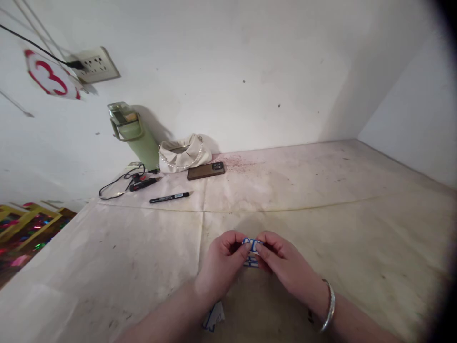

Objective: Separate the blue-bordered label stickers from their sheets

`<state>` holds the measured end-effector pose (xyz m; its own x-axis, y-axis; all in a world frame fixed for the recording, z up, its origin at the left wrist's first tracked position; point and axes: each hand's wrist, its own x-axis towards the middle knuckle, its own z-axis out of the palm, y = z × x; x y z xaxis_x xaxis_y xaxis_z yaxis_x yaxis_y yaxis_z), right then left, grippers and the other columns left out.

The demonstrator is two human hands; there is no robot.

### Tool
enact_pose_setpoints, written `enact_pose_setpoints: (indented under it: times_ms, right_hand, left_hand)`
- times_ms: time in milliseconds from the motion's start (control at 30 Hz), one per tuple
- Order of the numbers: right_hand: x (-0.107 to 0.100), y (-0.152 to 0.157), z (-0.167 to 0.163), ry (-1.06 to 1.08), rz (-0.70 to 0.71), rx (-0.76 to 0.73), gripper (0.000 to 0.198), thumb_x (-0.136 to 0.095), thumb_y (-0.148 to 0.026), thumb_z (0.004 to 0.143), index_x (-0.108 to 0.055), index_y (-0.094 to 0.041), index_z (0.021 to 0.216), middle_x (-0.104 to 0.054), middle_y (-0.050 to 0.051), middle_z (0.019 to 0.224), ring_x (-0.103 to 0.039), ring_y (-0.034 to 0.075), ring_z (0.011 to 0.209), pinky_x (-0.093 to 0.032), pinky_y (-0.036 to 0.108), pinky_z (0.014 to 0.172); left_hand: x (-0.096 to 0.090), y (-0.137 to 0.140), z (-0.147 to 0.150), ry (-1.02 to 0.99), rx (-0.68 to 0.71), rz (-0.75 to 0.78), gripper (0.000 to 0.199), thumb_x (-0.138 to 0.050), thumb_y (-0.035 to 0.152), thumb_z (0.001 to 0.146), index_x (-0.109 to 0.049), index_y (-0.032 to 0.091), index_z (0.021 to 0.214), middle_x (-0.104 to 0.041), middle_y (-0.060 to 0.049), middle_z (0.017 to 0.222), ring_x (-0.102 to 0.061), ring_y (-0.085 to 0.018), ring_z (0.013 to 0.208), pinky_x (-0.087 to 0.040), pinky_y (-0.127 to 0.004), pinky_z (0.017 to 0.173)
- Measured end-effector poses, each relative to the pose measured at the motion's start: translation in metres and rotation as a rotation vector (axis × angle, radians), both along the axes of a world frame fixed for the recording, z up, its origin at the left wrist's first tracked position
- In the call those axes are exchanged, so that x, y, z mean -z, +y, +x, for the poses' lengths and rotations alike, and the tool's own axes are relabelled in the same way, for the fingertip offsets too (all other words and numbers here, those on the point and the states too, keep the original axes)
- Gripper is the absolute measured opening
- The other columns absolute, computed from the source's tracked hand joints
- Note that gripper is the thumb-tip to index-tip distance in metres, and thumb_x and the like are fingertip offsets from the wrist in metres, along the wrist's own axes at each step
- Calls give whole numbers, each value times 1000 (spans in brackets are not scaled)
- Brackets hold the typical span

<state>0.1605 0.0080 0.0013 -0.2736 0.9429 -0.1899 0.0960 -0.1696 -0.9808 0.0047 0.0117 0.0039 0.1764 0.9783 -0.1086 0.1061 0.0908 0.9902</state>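
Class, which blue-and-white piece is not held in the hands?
The scrap lying beside the left forearm; the patterned piece farther forward is pinched between the left hand and right hand.

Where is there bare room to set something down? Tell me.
Bare tablecloth stretches from the right hand to the right wall, and lies between marker pen and left hand. Crowded: back left, with green bottle, white handbag, smartphone, black corded tool.

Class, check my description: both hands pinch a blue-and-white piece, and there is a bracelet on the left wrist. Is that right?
Not quite: the head view shows the bracelet on the wrist of the right hand, not the left. The rest stands: that hand and the left hand both pinch the blue-and-white piece.
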Motion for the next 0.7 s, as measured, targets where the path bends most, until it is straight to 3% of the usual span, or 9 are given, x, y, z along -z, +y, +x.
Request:
enact_pose_setpoints:
  times_ms: [133,300,700]
  right_hand:
    - [3,1,1,247,-212,-17,26,-59,-44,79,-55,-19,73,-48,-6,54,-40,8,48,-29,23,47]
    - [1,1,2,462,-405,26,24,-67,-38,72,-57,-16,75,-50,-6,55,-41,6,48,-27,20,43]
    - [7,0,-1,539,-436,20,27,-71,-38,71,-55,-16,74,-52,-6,56,-43,4,46,-28,18,42]
  left_hand:
    - [1,-2,-1,-25,80,81,28,-66,20,75,-60,17,102,-64,-4,85,-60,-14,77,-48,-25,70]
    - [7,-3,-4,-21,125,111,31,-65,20,78,-56,18,108,-64,-4,88,-62,-15,80,-48,-28,74]
    - [9,-3,-4,-59,57,108,20,-66,21,77,-57,15,93,-63,-4,79,-59,-14,71,-49,-27,67]
